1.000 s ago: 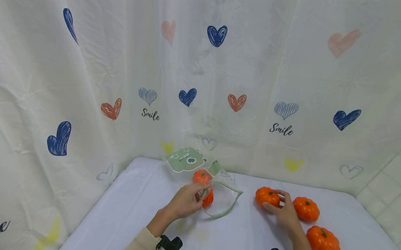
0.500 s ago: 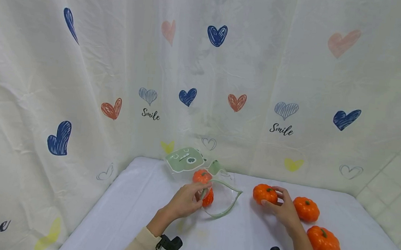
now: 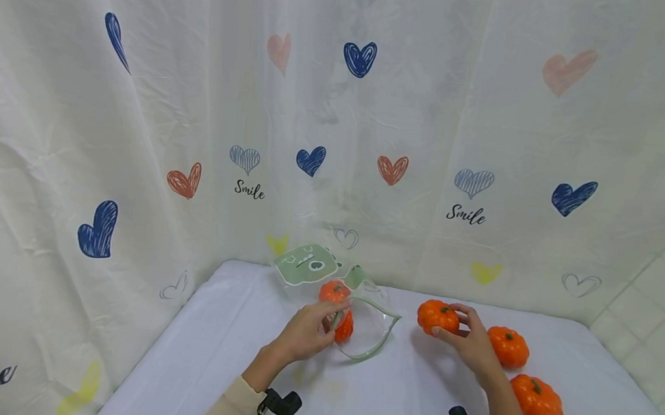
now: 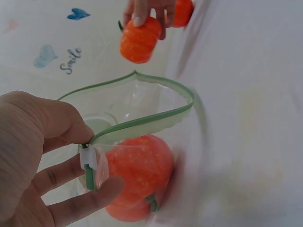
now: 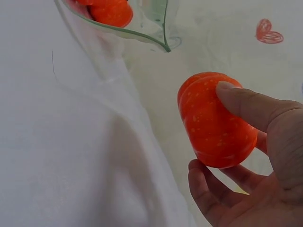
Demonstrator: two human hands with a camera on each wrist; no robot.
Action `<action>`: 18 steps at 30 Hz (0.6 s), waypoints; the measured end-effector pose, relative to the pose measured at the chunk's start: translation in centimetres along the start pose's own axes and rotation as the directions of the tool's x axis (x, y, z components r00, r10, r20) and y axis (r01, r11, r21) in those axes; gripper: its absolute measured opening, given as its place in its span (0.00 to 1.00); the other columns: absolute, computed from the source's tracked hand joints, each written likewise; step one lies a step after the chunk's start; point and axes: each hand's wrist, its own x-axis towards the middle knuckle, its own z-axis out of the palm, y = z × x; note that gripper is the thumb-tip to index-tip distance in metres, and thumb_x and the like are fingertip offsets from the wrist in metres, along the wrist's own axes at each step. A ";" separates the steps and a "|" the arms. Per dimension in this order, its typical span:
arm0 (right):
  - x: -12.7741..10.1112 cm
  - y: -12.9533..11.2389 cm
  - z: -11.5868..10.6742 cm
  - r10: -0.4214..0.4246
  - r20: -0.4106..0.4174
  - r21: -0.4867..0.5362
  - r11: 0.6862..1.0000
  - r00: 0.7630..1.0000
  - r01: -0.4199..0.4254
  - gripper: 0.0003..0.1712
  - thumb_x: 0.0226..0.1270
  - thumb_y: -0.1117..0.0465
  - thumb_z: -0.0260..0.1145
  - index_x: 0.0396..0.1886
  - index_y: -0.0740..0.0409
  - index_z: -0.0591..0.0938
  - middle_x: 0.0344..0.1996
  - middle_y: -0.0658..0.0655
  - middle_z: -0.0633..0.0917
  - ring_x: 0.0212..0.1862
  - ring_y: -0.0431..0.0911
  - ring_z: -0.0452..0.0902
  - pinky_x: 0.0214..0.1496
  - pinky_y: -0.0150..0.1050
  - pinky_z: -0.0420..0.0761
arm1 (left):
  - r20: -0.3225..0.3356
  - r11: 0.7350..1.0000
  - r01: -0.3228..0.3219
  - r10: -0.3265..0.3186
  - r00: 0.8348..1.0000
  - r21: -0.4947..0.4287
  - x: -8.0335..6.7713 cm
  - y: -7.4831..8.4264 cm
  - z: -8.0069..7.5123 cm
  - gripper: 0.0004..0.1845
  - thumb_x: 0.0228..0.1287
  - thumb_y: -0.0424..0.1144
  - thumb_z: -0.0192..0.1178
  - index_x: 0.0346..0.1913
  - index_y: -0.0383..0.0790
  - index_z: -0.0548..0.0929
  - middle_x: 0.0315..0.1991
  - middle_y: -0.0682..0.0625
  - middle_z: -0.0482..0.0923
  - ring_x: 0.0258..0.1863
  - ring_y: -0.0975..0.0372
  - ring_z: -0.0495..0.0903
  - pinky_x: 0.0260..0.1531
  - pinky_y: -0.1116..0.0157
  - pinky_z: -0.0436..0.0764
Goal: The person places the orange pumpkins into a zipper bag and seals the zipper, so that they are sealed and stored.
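My left hand (image 3: 308, 330) pinches the green-edged rim of a clear zip bag (image 4: 142, 124) near its white slider, between thumb and fingers. The bag's mouth gapes toward the right, and a green cartoon face (image 3: 308, 265) is printed on its side. Inside lie orange toy pumpkins (image 4: 142, 165), one behind the other. My right hand (image 3: 472, 343) holds another orange toy pumpkin (image 3: 438, 317) by its sides, thumb on one face and fingers on the other. In the right wrist view this held pumpkin (image 5: 215, 120) is apart from the bag's mouth.
Two more toy pumpkins, a farther one (image 3: 508, 347) and a nearer one (image 3: 537, 402), sit on the white cloth-covered table (image 3: 394, 395) beside my right forearm. A white curtain (image 3: 422, 110) printed with hearts hangs behind the table.
My right hand has raised its pumpkin and shifted it slightly left, toward the bag's mouth. The left hand and the bag stay almost still.
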 end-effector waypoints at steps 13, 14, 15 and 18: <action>-0.8 -1.8 0.1 -0.061 0.029 -0.014 0.998 0.998 0.061 0.54 0.62 0.37 0.72 0.79 0.49 0.57 0.77 0.70 0.60 0.67 0.64 0.71 0.64 0.59 0.79 | 0.002 1.000 0.023 -0.023 1.000 -0.008 0.1 -0.3 0.1 0.35 0.63 0.27 0.64 0.73 0.51 0.74 0.49 0.52 0.85 0.37 0.63 0.78 0.33 0.75 0.80; -0.9 -1.9 0.1 -0.068 0.034 -0.013 0.998 0.997 0.068 0.53 0.61 0.37 0.72 0.79 0.48 0.57 0.77 0.69 0.61 0.67 0.64 0.72 0.64 0.59 0.79 | 0.000 1.000 0.023 -0.023 1.000 -0.009 0.1 -0.3 0.1 0.35 0.63 0.27 0.64 0.73 0.51 0.74 0.48 0.52 0.85 0.37 0.62 0.78 0.32 0.75 0.80; -1.0 -2.0 0.2 -0.076 0.039 -0.013 0.997 0.996 0.077 0.53 0.62 0.37 0.72 0.79 0.48 0.57 0.77 0.69 0.61 0.66 0.63 0.72 0.64 0.59 0.79 | -0.001 1.000 0.022 -0.022 1.000 -0.009 0.1 -0.4 0.1 0.35 0.63 0.27 0.64 0.73 0.51 0.74 0.47 0.52 0.85 0.37 0.62 0.78 0.32 0.75 0.80; -1.1 -2.3 0.2 -0.106 0.049 -0.017 0.994 0.993 0.107 0.51 0.62 0.38 0.72 0.78 0.46 0.59 0.76 0.68 0.62 0.65 0.62 0.74 0.63 0.59 0.79 | -0.007 1.000 0.014 -0.014 1.000 -0.003 0.1 -0.4 0.0 0.35 0.63 0.27 0.65 0.73 0.52 0.74 0.47 0.52 0.85 0.37 0.63 0.78 0.33 0.73 0.81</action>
